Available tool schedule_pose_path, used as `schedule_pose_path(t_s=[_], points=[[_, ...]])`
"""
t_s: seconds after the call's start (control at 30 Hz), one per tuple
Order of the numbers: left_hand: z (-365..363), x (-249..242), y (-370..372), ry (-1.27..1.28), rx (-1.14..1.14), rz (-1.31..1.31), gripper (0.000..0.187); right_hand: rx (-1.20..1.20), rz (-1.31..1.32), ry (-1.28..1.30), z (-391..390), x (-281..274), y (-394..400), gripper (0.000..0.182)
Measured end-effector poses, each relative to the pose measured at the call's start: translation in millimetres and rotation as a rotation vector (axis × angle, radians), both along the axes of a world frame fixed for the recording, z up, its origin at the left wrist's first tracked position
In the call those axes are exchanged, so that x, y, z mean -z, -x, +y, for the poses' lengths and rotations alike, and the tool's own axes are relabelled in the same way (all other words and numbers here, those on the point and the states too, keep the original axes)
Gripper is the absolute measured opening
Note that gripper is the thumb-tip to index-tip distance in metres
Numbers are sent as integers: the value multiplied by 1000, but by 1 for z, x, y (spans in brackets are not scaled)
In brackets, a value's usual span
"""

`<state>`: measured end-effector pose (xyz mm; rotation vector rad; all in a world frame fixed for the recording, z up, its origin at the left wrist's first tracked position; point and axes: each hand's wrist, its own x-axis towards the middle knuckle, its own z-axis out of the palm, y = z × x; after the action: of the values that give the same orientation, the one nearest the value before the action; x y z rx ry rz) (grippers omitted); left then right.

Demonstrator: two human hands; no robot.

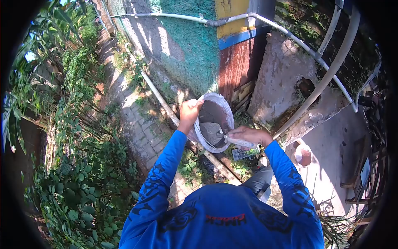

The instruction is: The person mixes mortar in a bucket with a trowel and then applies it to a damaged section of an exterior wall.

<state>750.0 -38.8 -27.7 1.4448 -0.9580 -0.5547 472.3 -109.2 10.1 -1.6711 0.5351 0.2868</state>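
Left grip (191,113) clenched on rim of bucket (219,108). Right grip (248,137) grasping trowel (240,142), far end inside bucket. Pipe (156,91) passes below left grip.

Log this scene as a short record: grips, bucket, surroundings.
Left grip: closed on the bucket's rim
Right grip: holding a pale-handled tool, one end at the bucket's mouth
Bucket: mouth tilted into view
Contents: grey material, type unclear
Ahead: green painted wall
Image left: leafy plants
Image right: a second, smaller container on the ground
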Motion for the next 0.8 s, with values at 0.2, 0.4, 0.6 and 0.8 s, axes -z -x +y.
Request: schedule_pose_path(t_s=[0.2,0.4,0.6,0.8], points=[[3,15,-10,40,16,255,16,266,-152,-574,6,19,32,42],[-1,-6,-7,-24,-103,367,15,524,-550,-754,-2,-25,46,49],[14,-36,3,26,-123,461,19,916,-1277,-366,9,-144,30,45],[27,-24,-7,98,-165,514,18,1261,-1944,276,-2,-270,7,37]])
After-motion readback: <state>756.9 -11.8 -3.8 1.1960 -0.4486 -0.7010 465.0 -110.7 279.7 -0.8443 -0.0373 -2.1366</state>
